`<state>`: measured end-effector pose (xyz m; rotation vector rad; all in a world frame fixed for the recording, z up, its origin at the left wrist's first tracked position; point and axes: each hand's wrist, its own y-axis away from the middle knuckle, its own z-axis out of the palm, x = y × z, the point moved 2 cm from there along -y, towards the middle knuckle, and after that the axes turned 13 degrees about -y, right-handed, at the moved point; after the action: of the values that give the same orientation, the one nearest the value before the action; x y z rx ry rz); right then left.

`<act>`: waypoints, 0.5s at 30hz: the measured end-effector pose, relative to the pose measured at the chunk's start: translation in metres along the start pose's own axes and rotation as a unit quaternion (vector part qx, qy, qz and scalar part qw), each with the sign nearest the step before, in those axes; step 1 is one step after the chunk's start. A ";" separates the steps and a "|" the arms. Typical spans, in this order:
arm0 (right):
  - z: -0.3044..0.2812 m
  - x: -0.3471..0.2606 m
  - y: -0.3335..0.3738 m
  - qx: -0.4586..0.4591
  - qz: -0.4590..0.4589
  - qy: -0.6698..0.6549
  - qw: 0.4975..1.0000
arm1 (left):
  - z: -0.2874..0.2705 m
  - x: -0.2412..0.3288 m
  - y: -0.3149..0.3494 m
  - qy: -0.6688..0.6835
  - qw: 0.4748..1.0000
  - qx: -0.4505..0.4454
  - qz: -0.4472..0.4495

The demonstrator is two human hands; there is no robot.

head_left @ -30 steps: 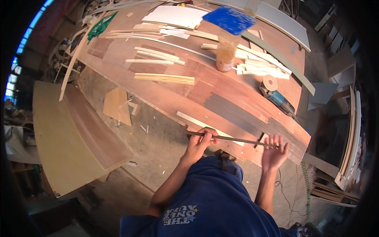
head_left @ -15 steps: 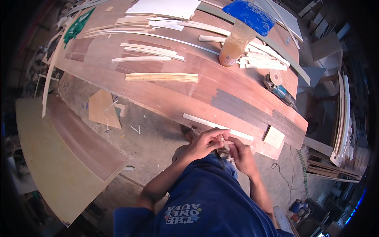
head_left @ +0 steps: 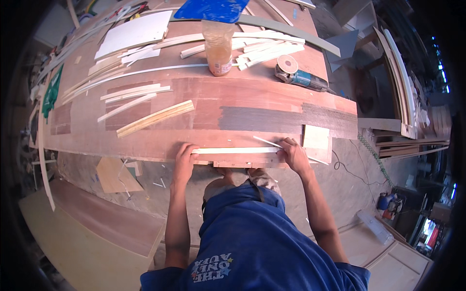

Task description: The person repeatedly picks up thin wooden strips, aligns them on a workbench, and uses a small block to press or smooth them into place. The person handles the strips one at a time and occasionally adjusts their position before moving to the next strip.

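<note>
A pale flat wood strip (head_left: 238,151) lies along the near edge of the workbench, roughly level. My left hand (head_left: 185,156) has its fingers closed on the strip's left end. At the other end is my right hand (head_left: 294,154), fingers curled together around a thin white stick (head_left: 266,141). That stick slants across the strip's right end, sticking out on both sides of the hand. Whether the right fingers also grip the strip is hidden. Just right of that hand a small square wood block (head_left: 316,137) sits on the bench.
Across the workbench (head_left: 165,141) are a laminated wood strip (head_left: 155,119), several loose pale strips (head_left: 272,51), an angle grinder (head_left: 301,77) and a plastic bottle (head_left: 218,51) under a blue sheet (head_left: 212,10). A curved panel (head_left: 92,233) stands low at left. A cable (head_left: 357,177) trails on the floor.
My hands were together near the bench edge; they have spread apart to the strip's two ends. A thin stick now shows at the right hand. The view has turned, levelling the bench.
</note>
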<state>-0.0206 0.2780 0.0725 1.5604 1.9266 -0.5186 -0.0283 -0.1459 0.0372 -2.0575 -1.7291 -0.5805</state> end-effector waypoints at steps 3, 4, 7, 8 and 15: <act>-0.003 0.007 -0.002 -0.012 0.039 0.011 0.999 | -0.002 -0.001 -0.003 -0.009 1.000 0.015 0.002; -0.005 0.006 -0.002 -0.008 0.035 0.013 0.999 | -0.002 -0.001 -0.003 -0.018 1.000 0.018 0.004; -0.012 -0.005 -0.003 0.011 0.031 0.011 0.999 | -0.001 0.001 -0.002 0.003 1.000 0.023 0.000; -0.017 -0.013 -0.002 0.021 0.033 0.005 0.999 | -0.001 0.002 -0.001 -0.004 1.000 0.023 0.001; -0.063 -0.081 0.012 0.001 0.179 -0.399 0.899 | -0.010 0.009 0.001 -0.011 0.999 0.033 -0.032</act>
<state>-0.0116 0.2612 0.1735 1.3499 0.9947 -0.8314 -0.0263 -0.1437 0.0507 -1.9766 -1.8085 -0.5131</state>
